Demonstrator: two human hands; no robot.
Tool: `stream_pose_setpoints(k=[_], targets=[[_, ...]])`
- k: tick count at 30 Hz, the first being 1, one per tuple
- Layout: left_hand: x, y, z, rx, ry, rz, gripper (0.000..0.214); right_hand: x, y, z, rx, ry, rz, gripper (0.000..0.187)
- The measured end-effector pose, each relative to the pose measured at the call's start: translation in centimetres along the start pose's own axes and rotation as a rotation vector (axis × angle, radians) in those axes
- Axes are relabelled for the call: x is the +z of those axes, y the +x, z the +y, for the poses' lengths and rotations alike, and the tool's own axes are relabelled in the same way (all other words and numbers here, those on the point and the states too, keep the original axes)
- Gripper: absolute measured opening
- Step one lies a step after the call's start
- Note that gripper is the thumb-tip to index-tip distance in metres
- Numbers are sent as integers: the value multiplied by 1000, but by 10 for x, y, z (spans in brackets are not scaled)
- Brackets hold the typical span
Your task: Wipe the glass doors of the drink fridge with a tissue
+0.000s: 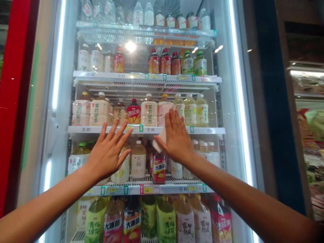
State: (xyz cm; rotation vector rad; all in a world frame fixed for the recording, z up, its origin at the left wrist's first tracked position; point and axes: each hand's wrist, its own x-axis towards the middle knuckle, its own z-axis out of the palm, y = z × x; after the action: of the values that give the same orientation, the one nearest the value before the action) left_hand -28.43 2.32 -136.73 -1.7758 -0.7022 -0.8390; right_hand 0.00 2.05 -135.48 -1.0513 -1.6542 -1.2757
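Note:
My left hand point(108, 152) is raised to the glass door point(131, 60) of a lit drinks cooler, its fingers spread and nothing in it. Whether it touches the glass I cannot tell. To the right, my right hand point(177, 136) lies flat over a pale cloth point(160, 143), holding it against the glass. Part of the cloth sticks out beside the thumb; the rest is hidden behind the palm. Behind the glass, a dark red tea bottle point(159, 168) stands below my right hand, and a white-labelled bottle point(138, 162) stands between the hands.
Shelves point(146, 130) inside the cooler carry several rows of bottled drinks, with large bottles point(165, 222) at the bottom. Bright light strips point(243, 101) run down both sides of the door. A red panel point(15, 84) is at far left, and another goods display point(310, 135) at far right.

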Motion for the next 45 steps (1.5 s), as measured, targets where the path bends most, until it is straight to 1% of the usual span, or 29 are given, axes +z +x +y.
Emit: stream_pose_setpoints(k=[3,5,6,7,8,10,12,13,14,15,16,17,19,21,22,23,25,28,29,30,31,32,36,37,38,39,40,43,45], targets=[[-1,-36,-25,-55,-1,-12,80,14,-47,-71,-263,42,-81,103],[0,-62,-40,-70,-5,-27,80,20,-76,-104,-454,51,-139,101],[1,-73,-47,-75,-9,-33,80,21,-81,-113,-523,50,-158,100],[1,-84,-53,-82,-13,-38,79,22,-77,-117,-567,45,-170,98],[1,-93,-59,-90,-17,-41,79,22,-64,-117,-577,39,-174,97],[2,-107,-67,-116,-22,-40,78,21,-17,-112,-481,27,-155,95],[2,-119,-72,-146,-18,-31,76,22,36,-111,-261,17,-111,94],[2,-126,-73,-164,-17,-28,75,24,55,-116,-154,15,-89,93],[2,-133,-72,-184,-21,-29,74,26,64,-125,-78,16,-71,93],[3,-142,-70,-205,-33,-30,74,30,63,-138,-50,21,-66,94],[3,-152,-66,-228,-51,-33,75,35,51,-155,-75,32,-76,96],[4,-165,-61,-253,-73,-36,76,40,29,-174,-142,46,-96,98],[6,-193,-49,-302,-114,-41,78,48,-28,-212,-345,78,-154,101],[6,-220,-37,-327,-141,-48,77,52,-75,-237,-504,98,-199,100],[6,-230,-33,-329,-152,-57,78,52,-85,-242,-553,104,-215,99],[5,-237,-30,-325,-161,-65,78,51,-84,-243,-574,106,-223,99],[2,-238,-30,-319,-166,-80,77,47,-50,-230,-519,102,-218,98],[-2,-216,-33,-335,-170,-83,77,40,26,-199,-230,68,-154,91],[-3,-207,-33,-336,-177,-82,77,39,40,-192,-134,54,-133,90],[-3,-200,-31,-334,-187,-79,77,38,43,-189,-65,42,-119,89],[-2,-196,-26,-329,-199,-76,78,38,32,-190,-35,35,-113,90],[-2,-195,-20,-321,-211,-73,78,39,8,-194,-35,33,-116,90],[1,-213,16,-304,-256,-80,78,37,-143,-224,-178,48,-181,85],[2,-217,25,-291,-267,-83,77,37,-170,-226,-215,49,-203,83],[4,-219,32,-277,-275,-85,77,36,-184,-222,-225,45,-210,83],[6,-216,37,-263,-278,-84,77,36,-185,-213,-207,39,-210,85],[8,-210,42,-252,-278,-79,77,35,-172,-200,-156,29,-195,88],[16,-173,50,-233,-275,-45,76,31,-92,-147,69,-2,-107,100],[21,-145,57,-218,-279,-15,76,28,-50,-119,134,-12,-82,100]])
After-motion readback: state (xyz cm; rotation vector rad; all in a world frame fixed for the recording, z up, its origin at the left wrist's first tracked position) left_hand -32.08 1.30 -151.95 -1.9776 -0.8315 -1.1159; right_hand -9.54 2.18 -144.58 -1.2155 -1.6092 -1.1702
